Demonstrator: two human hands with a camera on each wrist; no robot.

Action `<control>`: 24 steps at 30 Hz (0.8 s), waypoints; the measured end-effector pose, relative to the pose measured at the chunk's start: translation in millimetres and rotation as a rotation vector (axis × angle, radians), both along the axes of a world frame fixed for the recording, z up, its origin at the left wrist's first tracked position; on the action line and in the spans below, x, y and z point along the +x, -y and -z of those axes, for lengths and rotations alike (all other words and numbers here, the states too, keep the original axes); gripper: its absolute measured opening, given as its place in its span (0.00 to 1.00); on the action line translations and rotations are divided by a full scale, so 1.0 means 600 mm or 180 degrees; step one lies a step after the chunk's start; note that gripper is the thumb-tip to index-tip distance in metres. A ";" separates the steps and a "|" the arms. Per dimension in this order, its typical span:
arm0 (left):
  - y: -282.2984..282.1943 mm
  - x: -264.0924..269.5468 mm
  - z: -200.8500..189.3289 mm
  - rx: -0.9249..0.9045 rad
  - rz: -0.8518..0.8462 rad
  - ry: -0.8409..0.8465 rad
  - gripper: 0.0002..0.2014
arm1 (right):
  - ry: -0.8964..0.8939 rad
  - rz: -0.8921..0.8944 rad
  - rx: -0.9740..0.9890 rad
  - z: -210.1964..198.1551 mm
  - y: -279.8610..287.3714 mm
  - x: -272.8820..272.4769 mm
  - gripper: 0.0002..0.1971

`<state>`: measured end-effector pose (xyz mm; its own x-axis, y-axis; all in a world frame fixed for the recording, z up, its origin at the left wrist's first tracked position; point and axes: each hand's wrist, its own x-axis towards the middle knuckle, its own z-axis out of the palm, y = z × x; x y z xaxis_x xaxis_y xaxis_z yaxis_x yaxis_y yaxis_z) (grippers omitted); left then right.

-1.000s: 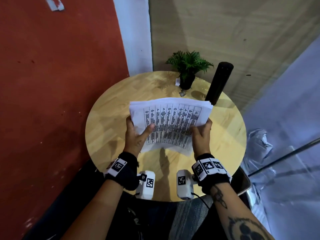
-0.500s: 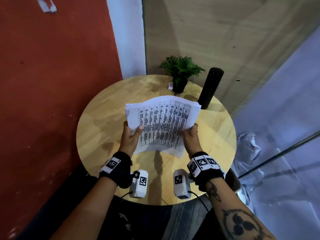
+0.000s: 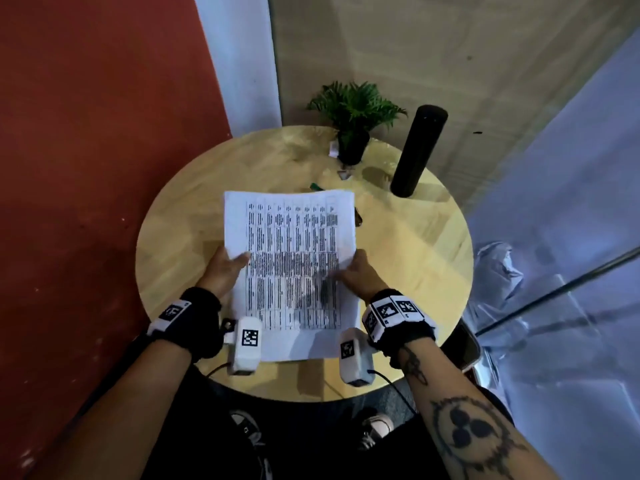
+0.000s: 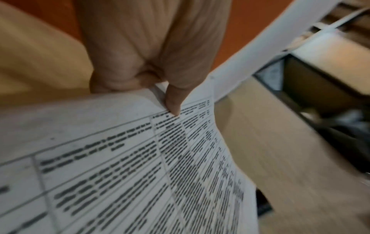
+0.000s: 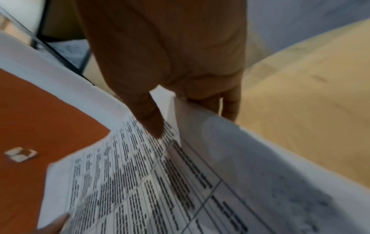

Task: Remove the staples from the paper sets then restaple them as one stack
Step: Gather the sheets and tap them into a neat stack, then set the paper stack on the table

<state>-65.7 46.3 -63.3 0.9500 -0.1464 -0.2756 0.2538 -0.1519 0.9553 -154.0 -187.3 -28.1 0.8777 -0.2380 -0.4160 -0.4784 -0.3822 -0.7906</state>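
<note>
Fingers [image 4: 173,102] of both hands on paper stack [image 3: 291,271], printed table text unreadably blurred

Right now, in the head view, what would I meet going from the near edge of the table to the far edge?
White printed paper stack held in both hands → small green object → black-potted green fern plant.

You hold the paper stack [image 3: 291,268] above the round table, long axis running away from you. White sheets, top page printed with a dense ruled table of dark text. The left long edge is pinched mid-length, the right long edge likewise. The sheets bow slightly; several page edges fan apart at the right-hand grip [image 5: 174,114].
</note>
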 end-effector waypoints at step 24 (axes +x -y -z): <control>-0.016 0.086 0.144 0.1680 0.0037 -0.1185 0.27 | -0.1049 -0.1095 -0.1164 0.105 0.018 0.053 0.18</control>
